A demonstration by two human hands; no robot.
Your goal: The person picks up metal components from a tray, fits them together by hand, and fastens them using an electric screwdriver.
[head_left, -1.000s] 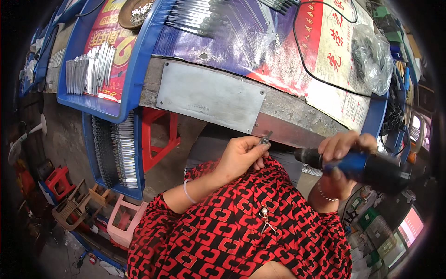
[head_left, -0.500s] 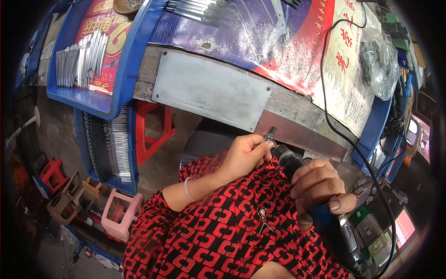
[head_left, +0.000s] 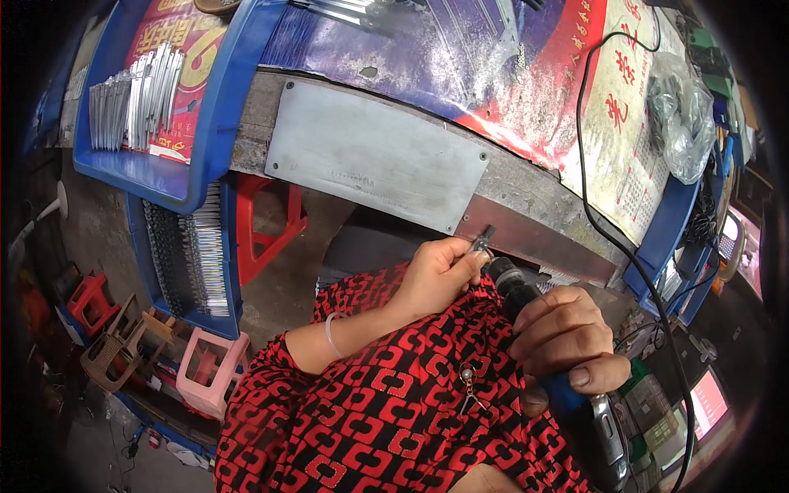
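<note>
My left hand (head_left: pixel 444 275) pinches a small metal part (head_left: pixel 482 242) with a dark end, held just off the edge of the bench. My right hand (head_left: pixel 571 337) is wrapped round a corded power tool (head_left: pixel 518 289), a drill or screwdriver with a black nose and blue body. Its tip comes up against the metal part at my left fingertips; whether the two touch is hidden by the fingers. Behind the part is a brownish metal strip (head_left: pixel 542 242) on the bench edge, beside a pale metal plate (head_left: pixel 374 156) fixed with screws.
A blue tray (head_left: pixel 197 185) at the left holds several thin metal strips (head_left: pixel 148 94). Another blue bin (head_left: pixel 237 296) with stacked parts stands below it. The black cable (head_left: pixel 612 234) runs down the right side, near a clear plastic bag (head_left: pixel 682 123). Stools (head_left: pixel 212 374) stand at lower left.
The view has shifted slightly, so the bench appears a little moved. Both hands keep their grips, with the tool's tip still at the metal part.
</note>
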